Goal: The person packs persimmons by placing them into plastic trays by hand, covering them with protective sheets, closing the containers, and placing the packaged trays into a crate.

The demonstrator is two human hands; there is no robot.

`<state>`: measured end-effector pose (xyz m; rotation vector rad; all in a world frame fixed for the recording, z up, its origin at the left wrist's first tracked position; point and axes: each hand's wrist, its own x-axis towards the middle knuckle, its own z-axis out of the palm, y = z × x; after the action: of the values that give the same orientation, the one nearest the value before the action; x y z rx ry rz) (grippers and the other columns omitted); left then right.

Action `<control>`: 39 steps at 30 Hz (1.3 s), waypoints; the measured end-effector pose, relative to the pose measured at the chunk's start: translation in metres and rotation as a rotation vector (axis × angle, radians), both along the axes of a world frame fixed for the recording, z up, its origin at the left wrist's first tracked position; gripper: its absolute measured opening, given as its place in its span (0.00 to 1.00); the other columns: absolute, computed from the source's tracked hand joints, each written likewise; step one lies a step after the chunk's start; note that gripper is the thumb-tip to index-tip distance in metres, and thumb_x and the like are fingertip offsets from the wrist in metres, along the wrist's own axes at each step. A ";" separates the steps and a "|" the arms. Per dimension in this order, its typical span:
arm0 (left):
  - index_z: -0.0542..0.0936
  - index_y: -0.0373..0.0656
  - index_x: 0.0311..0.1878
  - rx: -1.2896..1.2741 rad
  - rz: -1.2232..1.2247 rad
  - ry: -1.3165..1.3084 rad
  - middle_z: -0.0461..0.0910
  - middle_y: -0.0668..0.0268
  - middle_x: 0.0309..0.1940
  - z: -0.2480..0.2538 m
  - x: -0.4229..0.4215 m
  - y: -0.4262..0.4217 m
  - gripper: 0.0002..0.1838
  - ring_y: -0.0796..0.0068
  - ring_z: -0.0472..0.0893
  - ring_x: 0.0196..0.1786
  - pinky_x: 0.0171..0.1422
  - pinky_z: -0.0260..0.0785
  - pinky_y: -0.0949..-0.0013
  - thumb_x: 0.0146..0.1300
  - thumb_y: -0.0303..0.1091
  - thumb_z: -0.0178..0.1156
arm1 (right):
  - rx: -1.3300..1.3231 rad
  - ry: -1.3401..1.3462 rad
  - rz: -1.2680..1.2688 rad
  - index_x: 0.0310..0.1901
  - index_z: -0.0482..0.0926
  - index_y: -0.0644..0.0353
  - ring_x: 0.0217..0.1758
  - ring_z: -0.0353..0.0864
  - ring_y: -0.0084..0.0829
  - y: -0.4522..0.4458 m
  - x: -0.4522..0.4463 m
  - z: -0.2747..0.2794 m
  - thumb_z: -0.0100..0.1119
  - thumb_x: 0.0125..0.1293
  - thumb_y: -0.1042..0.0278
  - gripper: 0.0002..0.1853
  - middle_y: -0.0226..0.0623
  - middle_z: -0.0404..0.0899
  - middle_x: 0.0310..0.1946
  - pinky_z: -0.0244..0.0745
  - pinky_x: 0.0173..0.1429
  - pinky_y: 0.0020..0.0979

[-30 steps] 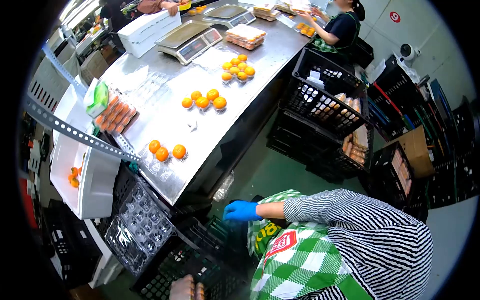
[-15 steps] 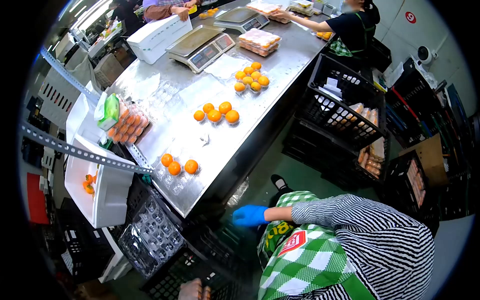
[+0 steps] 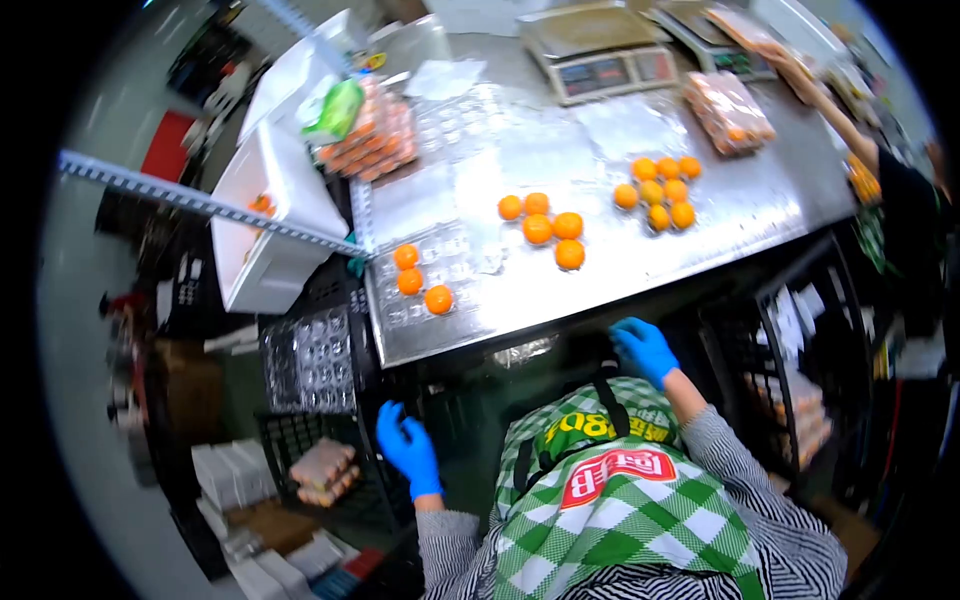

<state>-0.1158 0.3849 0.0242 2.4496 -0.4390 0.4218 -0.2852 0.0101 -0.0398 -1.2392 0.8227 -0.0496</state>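
Note:
Both of my hands wear blue gloves and hang below the metal table's front edge. My left hand is at the lower left, its fingers apart with nothing in them, nearest to the clear plastic trays in a black crate. My right hand is raised near the table edge, fingers apart and empty. On the metal table lie clear trays with oranges: several in the right tray, several in the middle one, and three in the left one.
Stacked packs of orange items stand at the table's left beside a white foam box. Two scales and a wrapped stack are at the back. A co-worker's arm reaches in from the right. Black crates stand at right.
The view has swung toward the table's left side, so the table now lies across the top. My left hand has come into view. My right hand's fingers are now spread near the table edge.

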 end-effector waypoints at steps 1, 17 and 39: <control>0.78 0.37 0.44 0.019 -0.066 0.043 0.76 0.54 0.50 0.002 -0.002 -0.027 0.13 0.57 0.75 0.54 0.60 0.64 0.61 0.55 0.22 0.55 | -0.011 -0.011 0.002 0.41 0.77 0.58 0.30 0.76 0.19 -0.015 -0.005 -0.001 0.53 0.65 0.65 0.08 0.30 0.78 0.31 0.72 0.33 0.22; 0.73 0.32 0.56 0.481 0.386 0.070 0.75 0.43 0.49 -0.014 0.132 0.021 0.27 0.45 0.75 0.50 0.56 0.65 0.52 0.56 0.39 0.60 | -0.094 -0.003 -0.171 0.40 0.78 0.60 0.28 0.75 0.17 -0.059 0.005 0.016 0.54 0.65 0.68 0.07 0.30 0.80 0.32 0.70 0.32 0.20; 0.75 0.29 0.48 0.210 0.092 -0.240 0.76 0.48 0.46 -0.008 0.143 -0.032 0.14 0.50 0.74 0.49 0.57 0.65 0.54 0.59 0.24 0.55 | -1.011 0.403 -0.281 0.65 0.58 0.58 0.57 0.71 0.49 -0.175 0.050 -0.005 0.59 0.55 0.65 0.35 0.46 0.63 0.61 0.69 0.59 0.39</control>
<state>0.0267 0.3533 0.0158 2.6397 -0.4929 0.7475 -0.2353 -0.1651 -0.0452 -2.1052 1.4005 -0.5076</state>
